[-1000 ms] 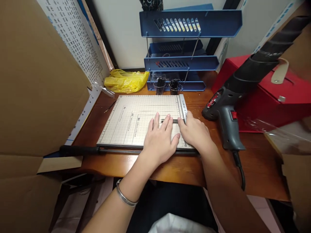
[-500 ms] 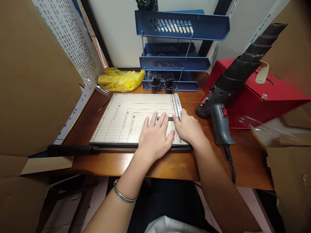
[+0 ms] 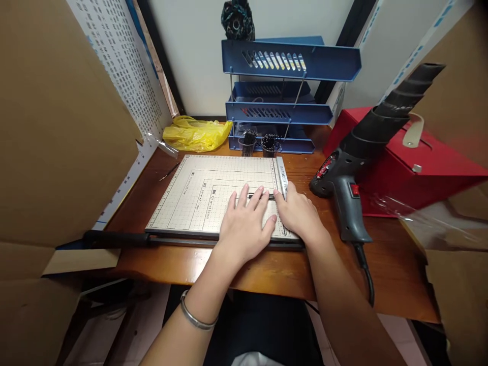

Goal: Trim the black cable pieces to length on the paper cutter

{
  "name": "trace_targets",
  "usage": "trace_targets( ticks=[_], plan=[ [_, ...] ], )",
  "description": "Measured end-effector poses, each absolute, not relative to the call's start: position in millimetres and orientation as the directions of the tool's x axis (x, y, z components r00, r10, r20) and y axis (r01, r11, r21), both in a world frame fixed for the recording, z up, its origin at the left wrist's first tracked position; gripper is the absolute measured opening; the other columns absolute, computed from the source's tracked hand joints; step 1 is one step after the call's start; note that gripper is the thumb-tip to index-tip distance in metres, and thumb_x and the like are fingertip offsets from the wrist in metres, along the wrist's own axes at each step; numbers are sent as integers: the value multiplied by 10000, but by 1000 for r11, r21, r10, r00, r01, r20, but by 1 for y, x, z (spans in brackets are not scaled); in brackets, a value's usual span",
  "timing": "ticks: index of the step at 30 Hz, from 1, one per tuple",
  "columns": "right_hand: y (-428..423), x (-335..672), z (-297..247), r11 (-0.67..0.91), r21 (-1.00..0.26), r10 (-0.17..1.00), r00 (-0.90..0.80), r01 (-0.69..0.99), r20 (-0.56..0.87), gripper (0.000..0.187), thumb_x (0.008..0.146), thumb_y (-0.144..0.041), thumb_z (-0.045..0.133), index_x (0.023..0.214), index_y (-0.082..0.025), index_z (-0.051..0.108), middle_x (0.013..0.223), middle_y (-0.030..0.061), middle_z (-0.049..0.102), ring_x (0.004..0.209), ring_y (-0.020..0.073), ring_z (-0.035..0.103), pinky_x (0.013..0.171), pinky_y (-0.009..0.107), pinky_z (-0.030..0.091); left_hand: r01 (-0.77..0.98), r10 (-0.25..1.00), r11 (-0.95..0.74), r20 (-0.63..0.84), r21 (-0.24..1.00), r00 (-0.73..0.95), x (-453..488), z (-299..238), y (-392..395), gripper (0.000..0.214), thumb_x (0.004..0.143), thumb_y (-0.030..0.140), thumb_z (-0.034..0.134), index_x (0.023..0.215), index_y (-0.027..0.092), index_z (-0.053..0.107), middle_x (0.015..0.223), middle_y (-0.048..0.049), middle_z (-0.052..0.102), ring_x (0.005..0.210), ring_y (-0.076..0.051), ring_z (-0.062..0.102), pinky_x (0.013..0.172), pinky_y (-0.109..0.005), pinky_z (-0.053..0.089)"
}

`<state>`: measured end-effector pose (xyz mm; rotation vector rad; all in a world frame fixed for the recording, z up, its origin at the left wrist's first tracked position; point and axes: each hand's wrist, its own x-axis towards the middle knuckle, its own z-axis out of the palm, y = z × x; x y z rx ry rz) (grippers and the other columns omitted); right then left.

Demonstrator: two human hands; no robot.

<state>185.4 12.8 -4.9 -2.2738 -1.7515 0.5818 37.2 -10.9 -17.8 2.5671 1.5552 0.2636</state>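
A cream gridded paper cutter (image 3: 179, 203) lies on the wooden desk, its black handle (image 3: 114, 238) and lowered blade arm running along the near side. My left hand (image 3: 246, 226) rests flat on the board with fingers spread, fingertips touching a small bundle of thin black strips (image 3: 271, 196). At the cutter's right edge, my right hand (image 3: 301, 213) lies over the metal ruler edge (image 3: 281, 170). Its thumb touches the right end of the strips, apart from the forefinger; the outer fingers are partly hidden.
Behind the cutter, two clear cups (image 3: 247, 145) hold black strips before a blue tiered tray (image 3: 278, 113). A yellow plastic bag (image 3: 198, 134) lies at the back left. On the right, a heat gun (image 3: 348, 203) leans by a red box (image 3: 438, 168). Cardboard (image 3: 57, 127) walls the left side.
The view has tilted up slightly, so everything sits a little lower in the picture. Both hands keep their places on the cutter.
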Motion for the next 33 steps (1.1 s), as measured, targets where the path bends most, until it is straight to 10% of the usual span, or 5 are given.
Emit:
trace_targets(
  ticks=[33],
  plan=[
    [12, 187, -8, -240, -431, 969, 193, 870, -152, 453, 1016, -405, 267, 1320, -130, 460, 1168, 246, 704, 1097, 414, 676, 904, 496, 479, 864, 887, -463, 105, 198, 450, 37, -19, -10, 621, 1045, 493, 315, 1592, 200, 338, 1667, 10, 306, 1568, -287, 215, 1272, -577, 197]
  ],
)
